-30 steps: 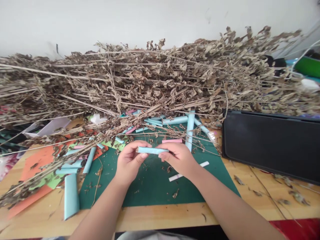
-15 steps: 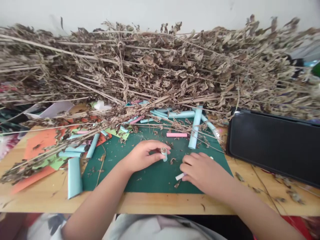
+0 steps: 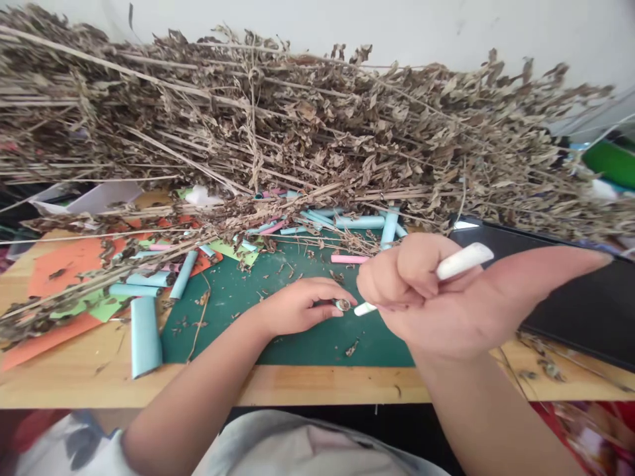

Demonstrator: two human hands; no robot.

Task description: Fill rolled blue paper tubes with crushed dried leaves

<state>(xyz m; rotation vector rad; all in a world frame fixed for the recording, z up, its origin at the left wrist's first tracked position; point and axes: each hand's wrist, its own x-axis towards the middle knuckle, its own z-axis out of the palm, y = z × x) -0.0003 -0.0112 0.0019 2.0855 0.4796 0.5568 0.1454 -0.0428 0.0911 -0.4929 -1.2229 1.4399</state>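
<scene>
Dried branches (image 3: 317, 132) lie behind the cutting mat (image 3: 278, 330), paper rolls (image 3: 143, 330) left, tray (image 3: 585, 311) right.

The left hand (image 3: 297, 307) covers all but the end of the small roll (image 3: 342, 305) it pinches, so its length cannot be told. The right hand (image 3: 436, 297) hides the middle of the white stick (image 3: 464, 261). The dried branches (image 3: 278, 132) run off both side edges and bury several paper tubes (image 3: 317, 217), perhaps more than show.

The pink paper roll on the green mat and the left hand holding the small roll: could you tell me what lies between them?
In the head view, only bare green mat with dry leaf crumbs separates the pink roll from the left hand.
</scene>
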